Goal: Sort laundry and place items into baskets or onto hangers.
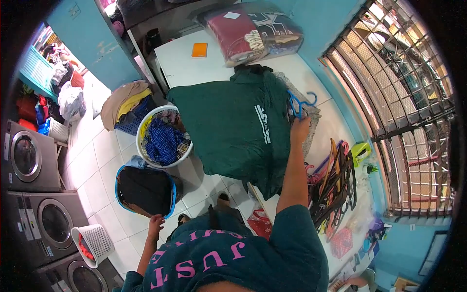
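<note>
A dark green shirt point(233, 124) with a white print lies spread over the white table, and its near part hangs past the edge. At the shirt's right end my right hand point(301, 127) grips a blue clothes hanger point(302, 103). The hook sticks out to the right; how far the rest reaches inside the shirt is hidden. My left hand point(156, 223) is low on the left, at the near rim of a blue-rimmed basket point(117, 189) filled with dark clothes point(146, 188). Its fingers are partly curled, and I cannot tell whether they touch the rim.
A white laundry basket point(164, 165) of mixed clothes stands left of the table point(178, 60). Many hangers point(334, 186) are heaped at the right, below a barred window point(397, 91). Bagged blankets point(251, 36) lie at the back. Front-loading machines point(54, 221) line the left.
</note>
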A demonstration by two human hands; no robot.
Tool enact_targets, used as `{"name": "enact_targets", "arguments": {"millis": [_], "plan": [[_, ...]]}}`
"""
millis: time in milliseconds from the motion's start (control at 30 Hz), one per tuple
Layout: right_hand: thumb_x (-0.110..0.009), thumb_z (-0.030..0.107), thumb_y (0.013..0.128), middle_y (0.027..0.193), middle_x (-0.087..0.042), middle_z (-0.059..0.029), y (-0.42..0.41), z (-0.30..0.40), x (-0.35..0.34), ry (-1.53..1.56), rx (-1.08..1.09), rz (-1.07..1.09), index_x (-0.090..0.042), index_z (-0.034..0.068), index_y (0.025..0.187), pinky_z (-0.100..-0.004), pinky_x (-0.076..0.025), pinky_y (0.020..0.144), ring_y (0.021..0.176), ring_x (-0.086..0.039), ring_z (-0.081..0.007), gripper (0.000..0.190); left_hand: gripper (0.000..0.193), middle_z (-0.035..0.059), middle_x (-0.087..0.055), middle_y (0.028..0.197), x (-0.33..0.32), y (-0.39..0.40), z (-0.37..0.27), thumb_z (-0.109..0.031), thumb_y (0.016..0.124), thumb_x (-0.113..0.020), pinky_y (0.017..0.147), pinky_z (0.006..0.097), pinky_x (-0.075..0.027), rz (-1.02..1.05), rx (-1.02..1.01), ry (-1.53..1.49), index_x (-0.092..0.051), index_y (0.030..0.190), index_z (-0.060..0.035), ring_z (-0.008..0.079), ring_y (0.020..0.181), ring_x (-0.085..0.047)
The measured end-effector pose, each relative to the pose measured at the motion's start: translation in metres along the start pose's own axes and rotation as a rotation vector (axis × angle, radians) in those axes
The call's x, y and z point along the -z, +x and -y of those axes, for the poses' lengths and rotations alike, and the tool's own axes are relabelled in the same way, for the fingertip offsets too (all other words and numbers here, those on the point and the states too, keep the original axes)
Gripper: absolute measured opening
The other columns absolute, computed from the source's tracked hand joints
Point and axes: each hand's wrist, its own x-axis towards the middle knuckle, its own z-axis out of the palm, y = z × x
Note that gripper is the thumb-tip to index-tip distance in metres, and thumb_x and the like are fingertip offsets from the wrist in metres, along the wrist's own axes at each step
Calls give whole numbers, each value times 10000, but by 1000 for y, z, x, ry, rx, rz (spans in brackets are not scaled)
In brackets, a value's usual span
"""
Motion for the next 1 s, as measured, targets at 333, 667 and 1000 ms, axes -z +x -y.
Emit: {"name": "enact_targets", "arguments": {"millis": [333,667,1000], "plan": [[-562,350,712,692,-573,-149,-154,162,104,247,473,418,-481,107,987,-415,-429,544,612,-557,-328,376,371,91,-472,1065,-2,-36,-173,-6,796,-425,774,240,-378,-64,-1031,45,-362,1160,-45,148,906,-476],[-493,256,762,741,-574,-38,-319,224,226,500,1380,588,-531,85,810,-320,-411,624,688,-556,-177,182,358,143,-465,1044,102,-174,-219,-158,728,-488,872,357,-283,-152,-1459,899,-453,1063,-38,285,989,-409],[-524,202,726,687,-496,-20,-389,222,253,334,1275,760,-546,117,828,-295,-377,611,684,-514,-178,135,86,-9,-451,735,185,-172,-104,-87,753,-537,626,189,-330,720,-456,363,-526,787,-8,64,696,-419]]}}
